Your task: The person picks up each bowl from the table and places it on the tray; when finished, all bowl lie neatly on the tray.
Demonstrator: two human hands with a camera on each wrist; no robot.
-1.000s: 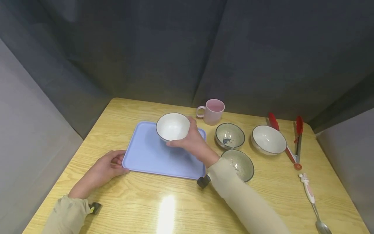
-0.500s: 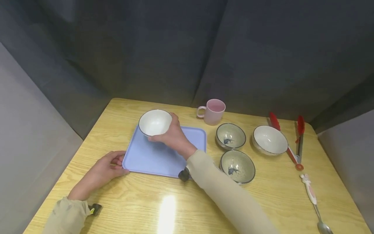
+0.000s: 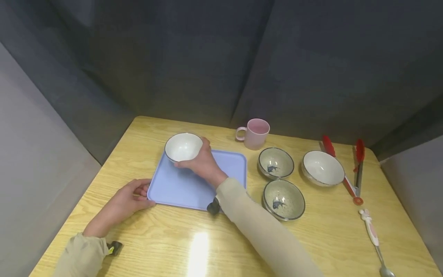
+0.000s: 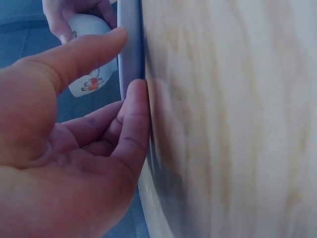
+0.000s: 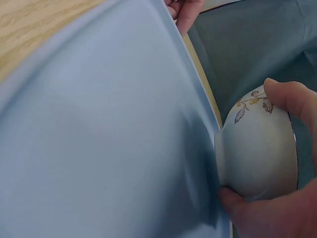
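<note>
My right hand (image 3: 199, 161) grips a white bowl (image 3: 183, 147) by its side, thumb near and fingers at the far side. The bowl is upright at the far left corner of a light blue tray (image 3: 183, 188); in the right wrist view, the bowl's floral outside (image 5: 257, 144) shows and its foot is at the tray surface, but I cannot tell whether it bears its full weight there. With my left hand (image 3: 122, 202) I hold the tray's near left corner. The left wrist view shows the thumb (image 4: 84, 54) and curled fingers at the tray's edge.
Right of the tray stand two greenish bowls with fish drawings, one far (image 3: 275, 163) and one near (image 3: 283, 200). A pink mug (image 3: 257, 134) is behind them. Farther right are another white bowl (image 3: 322, 168), red-tipped tongs (image 3: 358, 173) and a rabbit-handled spoon (image 3: 372, 232).
My right hand has carried the white bowl leftward over the tray to its far left corner, then slightly down. My left hand has stayed at the near left corner.
</note>
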